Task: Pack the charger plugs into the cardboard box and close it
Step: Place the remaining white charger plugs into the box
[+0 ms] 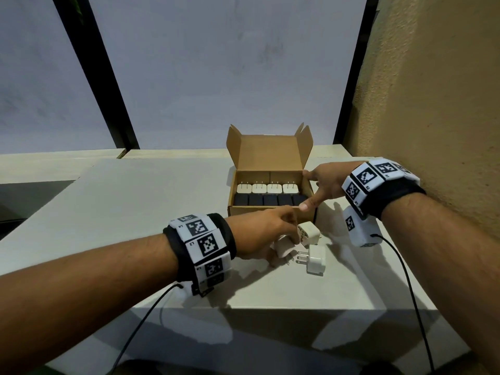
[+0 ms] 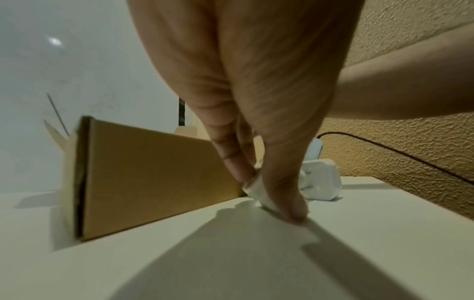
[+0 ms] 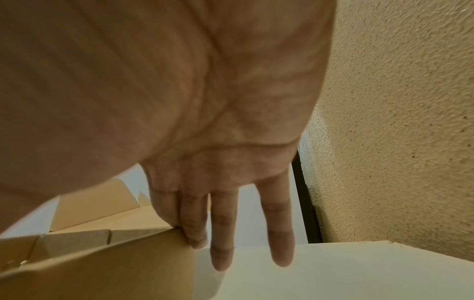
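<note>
An open cardboard box (image 1: 270, 211) holds a back row of white charger plugs (image 1: 267, 188) with prongs up and a front row of black plugs (image 1: 269, 199). My left hand (image 1: 281, 239) pinches a white plug (image 1: 284, 247) on the table just in front of the box; the left wrist view shows thumb and finger on that plug (image 2: 252, 189). Two more white plugs (image 1: 308, 233) (image 1: 316, 260) lie beside it. My right hand (image 1: 320, 185) rests with straight fingers along the box's right wall, fingertips (image 3: 195, 241) touching the box's corner (image 3: 177, 230).
The box lid (image 1: 266, 151) and side flaps stand upright at the back. A textured tan wall (image 1: 433, 104) rises close on the right. The white table (image 1: 135, 212) ends at a near edge, and black cables (image 1: 405, 280) trail from both wristbands.
</note>
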{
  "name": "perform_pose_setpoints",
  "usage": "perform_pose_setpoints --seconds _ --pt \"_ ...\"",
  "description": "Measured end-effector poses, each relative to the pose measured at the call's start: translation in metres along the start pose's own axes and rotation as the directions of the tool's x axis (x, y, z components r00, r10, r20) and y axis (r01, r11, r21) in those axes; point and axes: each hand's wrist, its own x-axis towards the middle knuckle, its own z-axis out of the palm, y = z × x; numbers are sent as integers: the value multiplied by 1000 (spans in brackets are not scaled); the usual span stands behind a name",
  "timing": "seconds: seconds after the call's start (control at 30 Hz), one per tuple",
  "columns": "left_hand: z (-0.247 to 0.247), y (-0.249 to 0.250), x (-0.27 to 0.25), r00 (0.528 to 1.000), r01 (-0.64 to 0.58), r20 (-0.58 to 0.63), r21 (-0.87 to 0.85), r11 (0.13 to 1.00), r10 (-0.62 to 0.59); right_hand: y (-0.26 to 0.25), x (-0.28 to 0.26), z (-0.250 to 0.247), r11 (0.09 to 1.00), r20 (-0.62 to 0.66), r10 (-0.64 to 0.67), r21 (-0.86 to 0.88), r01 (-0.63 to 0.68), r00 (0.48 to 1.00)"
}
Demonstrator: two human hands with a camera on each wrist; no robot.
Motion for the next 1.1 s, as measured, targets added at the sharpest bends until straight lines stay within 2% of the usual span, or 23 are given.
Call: perform_pose_setpoints --seconds 0.13,0.2,0.3,0.4,0.5,0.63,0.93,1.1 --pt "-10 -8 -12 999 -10 46 24 1000 9 1 -1 0 1000 -13 -1 -6 1 1000" --pt "-24 -13 -19 1000 5 -25 -10 1000 -5 2 0 0 1000 -15 -4 -9 3 1000" --pt "-47 -29 -23 975 69 -205 -96 993 -88 3 0 1 1000 -11 -6 4 6 1000" --pt "-64 -49 -22 939 185 -254 -200 962 -233 2 0 1 1000 -14 -1 6 1 1000" --pt "-69 -65 -16 913 262 -287 -133 956 -290 2 -3 0 1000 -19 -5 23 5 1000" --pt "-62 -81 -5 904 333 -271 -41 942 -331 1 -7 -1 999 -22 -7 34 8 1000" --pt "-66 -96 19 947 279 -199 111 954 -254 -1 -5 -3 1000 -3 4 28 -4 1000" --pt "-68 -98 26 967 254 -76 245 936 -243 0 -7 -2 999 -7 -1 43 1 1000"
